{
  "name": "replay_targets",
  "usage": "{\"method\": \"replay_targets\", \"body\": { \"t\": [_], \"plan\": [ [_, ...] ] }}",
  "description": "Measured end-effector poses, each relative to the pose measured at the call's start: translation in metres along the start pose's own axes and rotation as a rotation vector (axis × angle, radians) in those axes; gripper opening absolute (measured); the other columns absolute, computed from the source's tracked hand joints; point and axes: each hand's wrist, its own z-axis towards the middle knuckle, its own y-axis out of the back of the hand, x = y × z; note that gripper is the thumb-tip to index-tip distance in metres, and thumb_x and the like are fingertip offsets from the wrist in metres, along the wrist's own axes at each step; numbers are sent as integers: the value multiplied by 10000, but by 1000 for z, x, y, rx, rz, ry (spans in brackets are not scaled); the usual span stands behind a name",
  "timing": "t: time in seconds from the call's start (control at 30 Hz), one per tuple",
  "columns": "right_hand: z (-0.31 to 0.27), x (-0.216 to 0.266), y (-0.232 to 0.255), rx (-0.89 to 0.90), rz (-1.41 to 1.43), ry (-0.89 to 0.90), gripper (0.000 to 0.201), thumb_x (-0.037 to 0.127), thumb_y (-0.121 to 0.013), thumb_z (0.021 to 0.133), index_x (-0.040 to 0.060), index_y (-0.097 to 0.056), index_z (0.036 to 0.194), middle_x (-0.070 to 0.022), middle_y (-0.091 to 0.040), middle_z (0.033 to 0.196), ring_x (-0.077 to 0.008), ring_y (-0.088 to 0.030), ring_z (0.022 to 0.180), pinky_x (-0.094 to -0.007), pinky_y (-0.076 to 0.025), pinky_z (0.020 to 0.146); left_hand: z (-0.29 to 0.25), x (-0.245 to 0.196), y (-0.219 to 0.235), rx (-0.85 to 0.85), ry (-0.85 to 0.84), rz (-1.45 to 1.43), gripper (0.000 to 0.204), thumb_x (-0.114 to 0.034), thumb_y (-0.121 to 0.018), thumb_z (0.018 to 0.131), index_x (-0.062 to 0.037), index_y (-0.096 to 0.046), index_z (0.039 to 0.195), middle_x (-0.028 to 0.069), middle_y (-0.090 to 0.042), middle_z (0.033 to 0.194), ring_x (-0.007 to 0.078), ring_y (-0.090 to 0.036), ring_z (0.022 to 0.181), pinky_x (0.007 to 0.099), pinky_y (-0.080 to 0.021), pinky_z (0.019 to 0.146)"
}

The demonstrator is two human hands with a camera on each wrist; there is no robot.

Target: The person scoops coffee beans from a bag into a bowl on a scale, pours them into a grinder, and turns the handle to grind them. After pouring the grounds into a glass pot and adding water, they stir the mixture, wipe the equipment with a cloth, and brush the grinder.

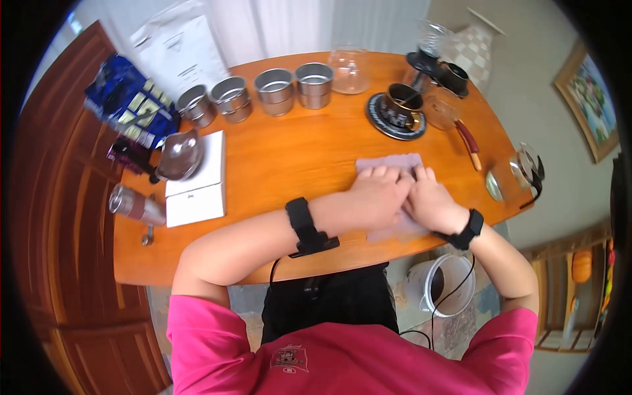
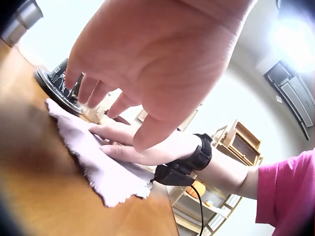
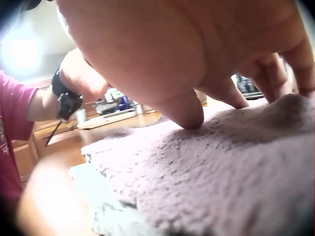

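Note:
A light purple cloth (image 1: 395, 232) lies on the wooden table near its front edge, right of centre. The right hand (image 1: 436, 203) rests on the cloth with fingers spread; in the right wrist view its fingertips touch the fuzzy surface of the cloth (image 3: 197, 172). Beside it, the left hand (image 1: 378, 197) is over the cloth's left part, fingers extended. From the left wrist view, the left hand (image 2: 152, 64) hovers above the cloth (image 2: 93, 157) with relaxed fingers and holds nothing, while the right hand (image 2: 142, 145) lies flat behind it.
Behind the cloth stand a black cup (image 1: 401, 108) on a saucer and a glass server (image 1: 442, 108) with a wooden handle. A glass pot (image 1: 503, 181) is at the right edge. Several metal cups (image 1: 274, 92) line the back. A white bucket (image 1: 454, 283) sits below.

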Motion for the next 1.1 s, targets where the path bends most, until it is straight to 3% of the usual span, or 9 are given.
{"method": "replay_targets", "body": {
  "t": [0.23,0.33,0.47,0.53,0.6,0.73,0.87,1.0,1.1],
  "plan": [
    [14,66,-11,27,-27,428,518,294,-577,774,-37,-492,1164,-276,-406,1195,-395,-411,1101,-430,-429,858,-84,4,-11,-212,95,89,786,-252,-718,623,68,-342,1235,226,-405,1228,360,-434,1098,443,-350,926],
    [46,86,-26,-68,-51,465,470,271,-586,755,-34,-516,1106,-246,-392,1201,-359,-429,1068,-415,-419,861,-106,26,-12,-273,255,221,805,-258,-710,633,66,-320,1257,238,-414,1208,369,-436,1094,452,-345,928],
    [101,120,-30,-64,-86,470,451,268,-577,759,-10,-508,1107,-208,-427,1153,-341,-430,1078,-419,-421,843,-109,69,5,-224,401,198,725,-264,-690,642,55,-365,1205,241,-457,1153,369,-472,1058,457,-388,885],
    [127,135,-27,-52,-120,414,457,234,-562,761,20,-469,1154,-180,-443,1132,-326,-429,1084,-433,-420,834,-103,91,17,-166,551,190,596,-272,-660,657,43,-427,1106,235,-507,1087,367,-515,1004,456,-432,832],
    [153,147,-20,39,-196,355,507,232,-522,787,51,-401,1245,-178,-435,1183,-324,-406,1134,-433,-415,856,-98,115,21,-241,577,242,493,-283,-634,677,35,-469,1016,234,-535,1049,367,-540,965,456,-458,794],
    [191,155,-28,-33,-267,304,540,261,-446,835,86,-333,1334,-195,-385,1294,-328,-338,1231,-424,-402,909,-91,140,33,-231,654,274,485,-285,-607,710,41,-488,1049,235,-539,1048,378,-531,969,435,-438,846],
    [186,154,-29,4,-265,333,538,247,-444,842,44,-332,1328,-211,-403,1274,-351,-351,1217,-427,-404,918,-95,144,27,-160,667,257,478,-257,-583,724,58,-479,1069,247,-528,1067,387,-520,991,417,-427,870],
    [144,147,-27,28,-160,466,553,278,-473,846,-24,-351,1292,-266,-424,1206,-395,-400,1157,-422,-452,843,-125,125,0,-238,382,340,526,-210,-550,722,123,-428,1110,300,-472,1131,421,-466,1067,408,-411,899],
    [105,136,-32,-137,-192,681,616,376,-562,790,-53,-430,1212,-201,-513,1016,-302,-475,991,-360,-482,709,-152,84,-12,-250,397,403,617,-213,-564,711,134,-379,1186,308,-408,1222,422,-411,1142,418,-380,936]
  ]
}}
